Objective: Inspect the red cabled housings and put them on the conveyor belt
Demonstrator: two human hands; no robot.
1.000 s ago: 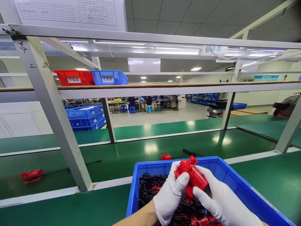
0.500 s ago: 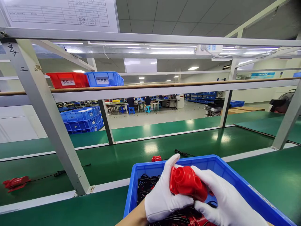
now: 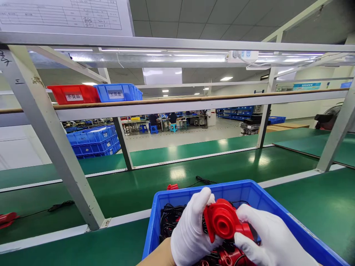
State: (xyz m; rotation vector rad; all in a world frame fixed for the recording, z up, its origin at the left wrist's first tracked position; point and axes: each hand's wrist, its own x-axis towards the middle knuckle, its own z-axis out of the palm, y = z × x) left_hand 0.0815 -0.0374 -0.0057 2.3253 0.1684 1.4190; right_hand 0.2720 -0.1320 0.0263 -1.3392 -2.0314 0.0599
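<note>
Both my hands wear white gloves and hold one red plastic pump (image 3: 223,220) above a blue bin. My left hand (image 3: 194,225) wraps its left side, thumb up. My right hand (image 3: 266,232) grips the right end between thumb and fingers. A round stepped face with a central hole points toward me. Under my hands, the blue bin (image 3: 158,214) contains black cables (image 3: 169,221) and more red pumps (image 3: 231,256), partly hidden by the gloves.
On the green conveyor belt (image 3: 144,192) lie a red pump (image 3: 172,187) and another (image 3: 7,220) at far left, with black cords. A metal post (image 3: 66,155) rises left of the bin. A shelf carries a red box (image 3: 73,95) and a blue box (image 3: 119,92).
My hands have turned the held pump so its round, holed face now points toward me. The pumps on the belt have shifted left relative to the frame posts.
</note>
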